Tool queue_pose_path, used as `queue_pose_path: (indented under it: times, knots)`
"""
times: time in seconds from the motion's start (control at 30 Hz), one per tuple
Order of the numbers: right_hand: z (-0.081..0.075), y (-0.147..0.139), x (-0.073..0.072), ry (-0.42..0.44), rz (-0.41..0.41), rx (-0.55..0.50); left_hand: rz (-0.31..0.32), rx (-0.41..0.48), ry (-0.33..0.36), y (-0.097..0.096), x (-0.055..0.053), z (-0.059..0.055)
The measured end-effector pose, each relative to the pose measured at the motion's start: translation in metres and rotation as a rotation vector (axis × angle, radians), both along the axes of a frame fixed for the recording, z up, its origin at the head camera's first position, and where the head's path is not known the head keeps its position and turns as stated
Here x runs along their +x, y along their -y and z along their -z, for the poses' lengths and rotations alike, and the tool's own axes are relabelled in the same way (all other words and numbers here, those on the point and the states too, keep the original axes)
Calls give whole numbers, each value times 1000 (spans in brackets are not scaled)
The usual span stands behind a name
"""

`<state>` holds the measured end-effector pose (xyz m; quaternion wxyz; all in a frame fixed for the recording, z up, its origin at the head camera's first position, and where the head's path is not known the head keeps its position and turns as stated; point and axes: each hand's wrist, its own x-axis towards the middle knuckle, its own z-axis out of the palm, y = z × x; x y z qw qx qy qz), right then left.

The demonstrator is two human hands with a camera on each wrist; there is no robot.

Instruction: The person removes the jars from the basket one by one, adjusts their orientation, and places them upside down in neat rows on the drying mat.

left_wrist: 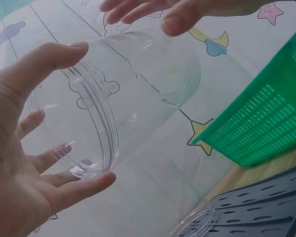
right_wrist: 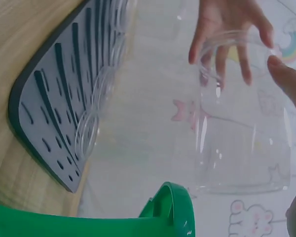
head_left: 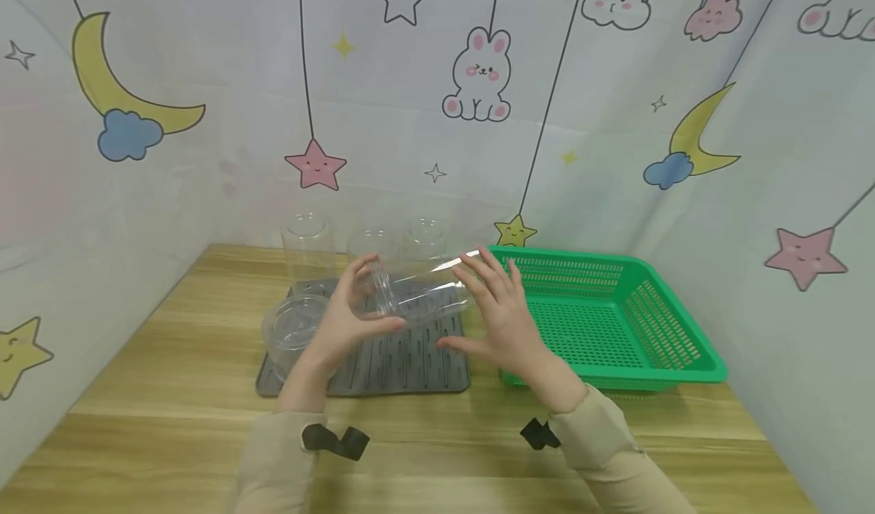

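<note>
A clear plastic jar (head_left: 427,294) lies sideways in the air over the grey drying mat (head_left: 417,362). My left hand (head_left: 342,313) grips its ridged rim end, thumb on one side and fingers spread around the other, as the left wrist view shows on the jar (left_wrist: 143,89). Close to the base end, my right hand (head_left: 502,313) has its fingers extended along the far side. Its thumb stands away from the jar in the head view. Near my left forearm, another clear jar (head_left: 298,324) stands on the mat, partly hidden by the arm.
Several more clear jars stand along the mat's back edge, including a tall one (head_left: 307,252) at left and another (head_left: 425,233) at right. A green plastic basket (head_left: 683,324) sits right of the mat on the wooden table (head_left: 164,347). A patterned curtain (head_left: 239,81) hangs behind.
</note>
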<state>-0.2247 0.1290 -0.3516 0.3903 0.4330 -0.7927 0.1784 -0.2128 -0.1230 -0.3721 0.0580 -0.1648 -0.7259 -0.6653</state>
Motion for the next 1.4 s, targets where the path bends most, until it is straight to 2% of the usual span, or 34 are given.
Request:
queue_pose_path:
  times: [0.1,0.2,0.37,0.5,0.63,0.83,1.07,1.23,1.4]
  knots:
    - [1,-6,-3,66,-38,-114,-15,0,1,0,2,-1]
    - [1,-11,-8,185,-88,-260,-7,10,-5,-2,4,-2]
    - [-2,-17,-11,482,-118,-543,6,23,-22,-4,5,-1]
    - [-1,-22,-16,728,-253,-789,0,20,-28,-5,6,-1]
    - [4,-25,-22,895,-376,-973,-2,22,-30,-5,6,0]
    - [9,-20,-25,1068,-523,-1163,-4,25,-33,-6,5,1]
    - [13,-4,-18,1270,-672,-1354,-6,31,-40,-7,5,2]
    - [15,6,-12,1342,-769,-1432,-18,24,-43,-8,5,2]
    - [20,14,-9,1372,-809,-1421,-12,24,-52,-8,4,2]
